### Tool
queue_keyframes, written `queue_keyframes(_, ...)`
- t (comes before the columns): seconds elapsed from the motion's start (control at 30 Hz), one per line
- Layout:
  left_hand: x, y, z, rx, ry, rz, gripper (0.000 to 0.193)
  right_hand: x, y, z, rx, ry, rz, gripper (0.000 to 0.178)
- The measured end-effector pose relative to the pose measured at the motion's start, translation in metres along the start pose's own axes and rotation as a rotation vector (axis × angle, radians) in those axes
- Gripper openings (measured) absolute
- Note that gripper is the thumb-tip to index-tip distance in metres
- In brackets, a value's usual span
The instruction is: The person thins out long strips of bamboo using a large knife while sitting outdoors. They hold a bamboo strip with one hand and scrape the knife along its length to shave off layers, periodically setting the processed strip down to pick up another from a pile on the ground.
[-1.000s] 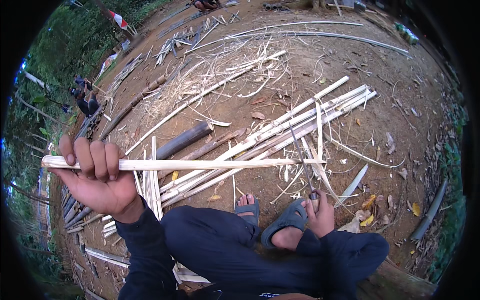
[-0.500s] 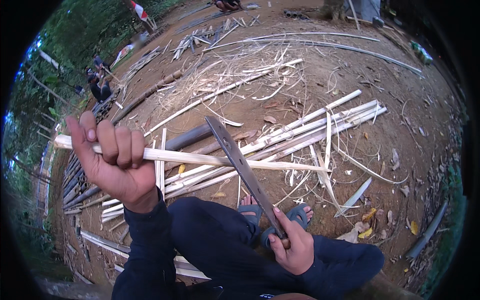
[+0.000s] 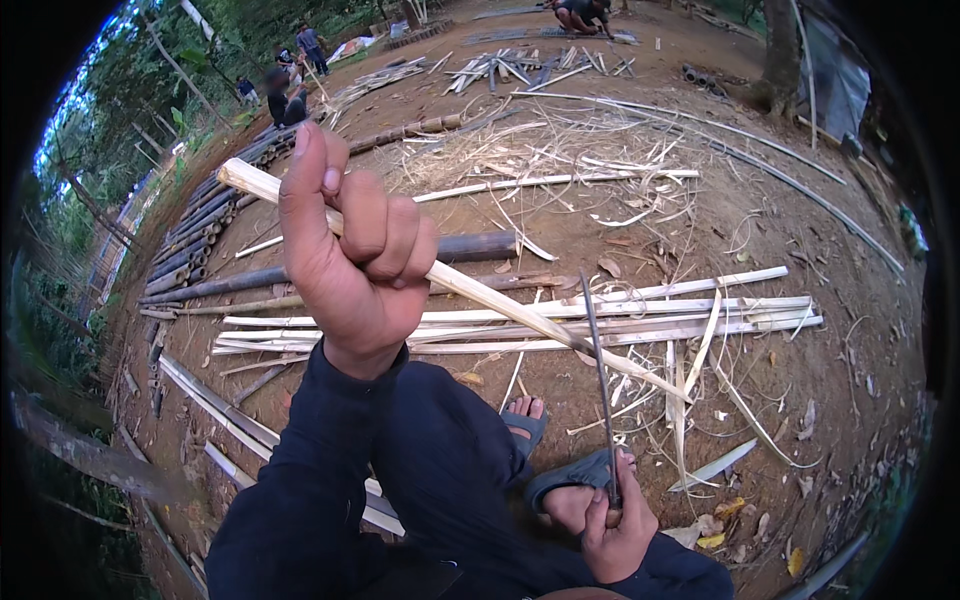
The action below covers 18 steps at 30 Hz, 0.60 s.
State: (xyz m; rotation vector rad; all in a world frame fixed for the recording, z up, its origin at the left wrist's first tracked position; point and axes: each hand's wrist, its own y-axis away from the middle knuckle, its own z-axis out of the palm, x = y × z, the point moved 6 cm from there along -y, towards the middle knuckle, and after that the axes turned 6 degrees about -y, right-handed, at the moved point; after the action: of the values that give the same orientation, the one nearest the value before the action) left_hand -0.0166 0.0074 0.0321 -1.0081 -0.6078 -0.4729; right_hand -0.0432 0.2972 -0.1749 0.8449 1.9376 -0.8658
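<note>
My left hand is raised, its fingers wrapped round a pale split bamboo strip. The strip slants down to the right, its thick end sticking out past the thumb. Low on the right, my right hand grips the handle of a long machete, mostly hidden by the fingers. The blade points upward, seen nearly edge-on, and crosses the strip near its thin lower end. Whether blade and strip touch, I cannot tell. Thin peeled shavings hang or lie around that end.
Several split bamboo strips lie on the dirt ahead of my sandalled feet. Beyond them are a dark bamboo pole and scattered shavings. Stacked poles lie at left. People crouch and stand farther back.
The view has shifted and turned. My left hand and the strip sit higher and farther right, the strip tilting more steeply. The machete has swung more upright, its blade turned from its flat toward its edge.
</note>
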Motion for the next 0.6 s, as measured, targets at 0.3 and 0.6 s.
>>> queue_keyframes(0.3, -0.003, 0.004, -0.004, -0.027, 0.030, -0.003, 0.028, 0.101, 0.012, -0.011, 0.006, 0.042, 0.364, 0.042)
queue_keyframes(0.6, -0.004, 0.003, -0.006, -0.026, 0.046, -0.007, 0.029, 0.166, 0.018, -0.032, 0.081, 0.250, 0.364, 0.032)
